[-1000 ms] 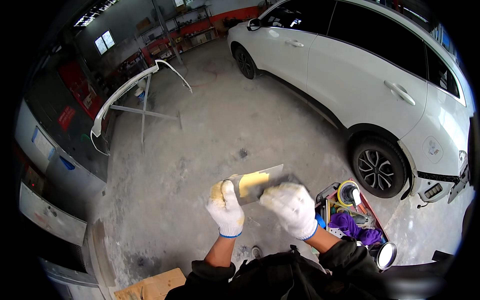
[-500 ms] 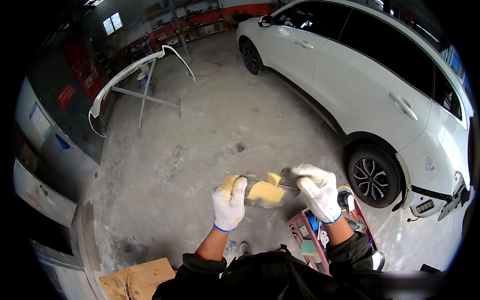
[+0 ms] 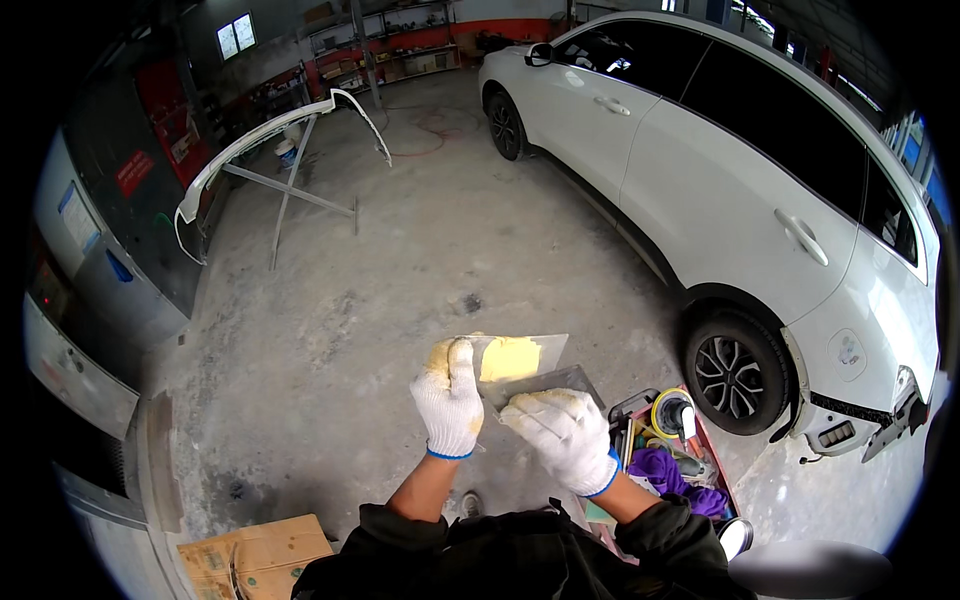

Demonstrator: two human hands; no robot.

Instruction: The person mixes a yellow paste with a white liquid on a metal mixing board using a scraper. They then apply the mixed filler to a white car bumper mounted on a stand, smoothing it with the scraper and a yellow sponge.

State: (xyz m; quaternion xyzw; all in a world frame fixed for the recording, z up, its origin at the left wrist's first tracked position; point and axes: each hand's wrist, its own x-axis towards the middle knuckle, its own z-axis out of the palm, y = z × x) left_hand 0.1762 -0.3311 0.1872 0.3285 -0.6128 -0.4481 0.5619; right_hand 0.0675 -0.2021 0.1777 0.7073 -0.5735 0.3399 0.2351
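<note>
White knitted gloves with blue cuffs cover both hands. My left hand is closed on the left end of a flat putty plate, its thumb on top. A patch of yellow putty lies spread on that plate. My right hand is closed around a thin grey putty spreader. The spreader is tilted across the plate's near edge, overlapping it in this view; whether the two touch I cannot tell. Its working edge is partly hidden by the glove. Yellow stains mark the left glove's fingers.
A red tool cart at my right holds a round sander and a purple cloth. Beyond stands a white car, its rear bumper off. A white bumper rests on a metal stand. Cardboard lies lower left.
My right hand has moved left and nearer, bringing the spreader against or over the plate's near side. The plate has tilted, and the putty lump seen beside the spreader no longer shows.
</note>
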